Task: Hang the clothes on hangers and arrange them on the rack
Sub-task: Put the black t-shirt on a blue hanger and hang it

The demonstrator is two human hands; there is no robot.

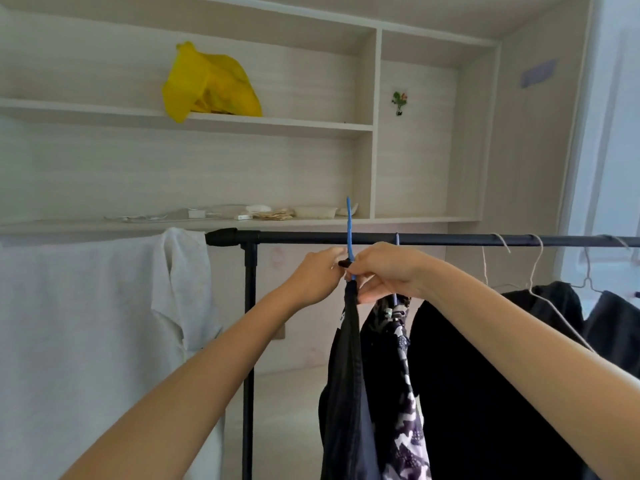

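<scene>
2 hands meet just below the black rail (415,239) in the head view, and we see them working on 1 blue hanger (349,230). Our left hand (317,277) has its fingers curled toward the hanger's neck, pinching at a small dark bit of fabric there. Our right hand (388,271) has its fingers and thumb curled round the same neck, just above the collar of the dark garment (348,375) that hangs from it. The hanger's hook stands up past the rail, in front of it, and we cannot tell whether it touches the rail. The dark garment drops straight down from our hands, edge-on to us.

Just to the right, a black-and-white patterned garment (403,393) hangs on a second blue hanger (397,239) hooked over the rail. Further right, a black garment (485,393) and more dark clothes hang on thin wire hangers (535,268), all on the rail. The rail's upright post (249,341) stands left of our hands.

Behind the rack, pale shelves (242,124) hold a yellow bag (211,83) up high and small white items on the lower board. A white cloth (104,323) is draped at the left.
</scene>
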